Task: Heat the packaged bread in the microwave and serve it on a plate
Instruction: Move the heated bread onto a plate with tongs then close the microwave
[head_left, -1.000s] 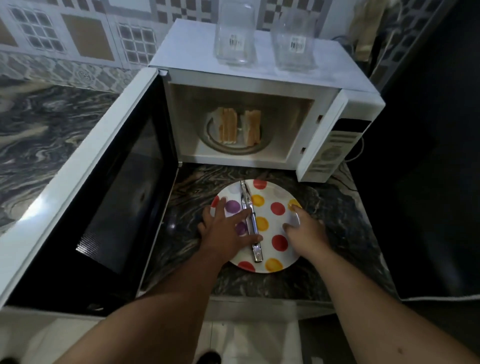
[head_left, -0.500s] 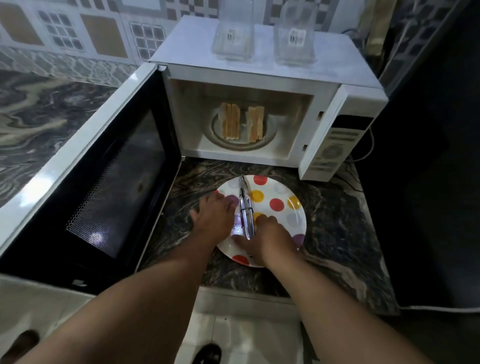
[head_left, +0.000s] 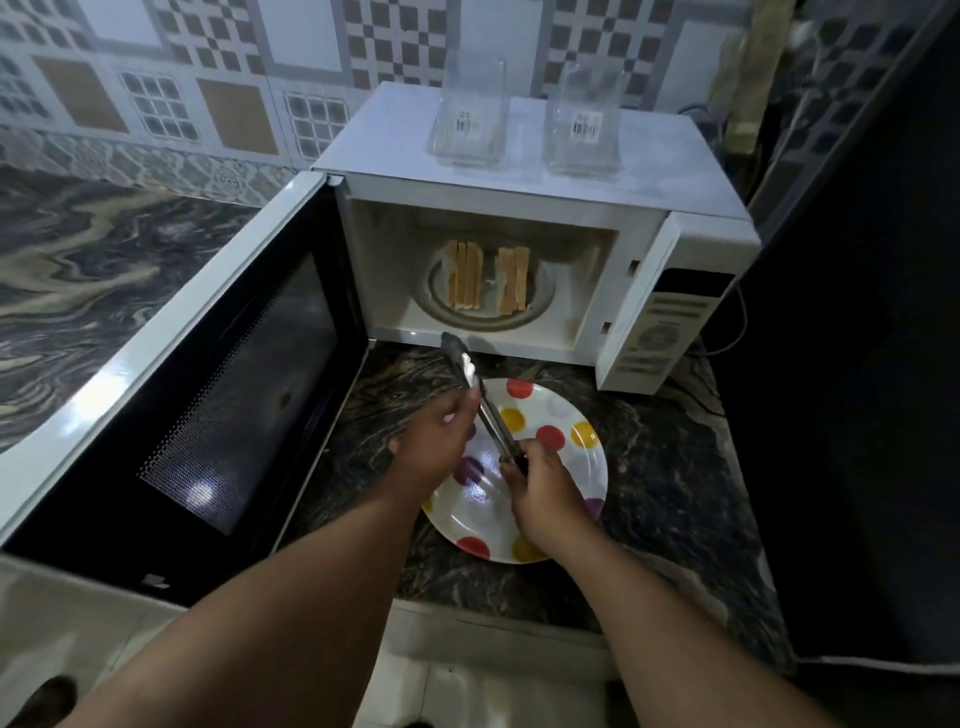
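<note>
Now: right hand (head_left: 545, 480) gripping tongs (head_left: 480, 400) by handle end, left hand (head_left: 434, 441) pinching them mid-length, tips pointing toward open microwave (head_left: 519, 208). Bread (head_left: 488, 283) sitting on turntable inside, apparently heated. Spotted plate (head_left: 566, 415) waiting bare; transfer remaining.

Both forearms are bare to the frame edge; no sleeves seen. Left hand (head_left: 434, 441) and right hand (head_left: 545, 493) are ungloved.
</note>
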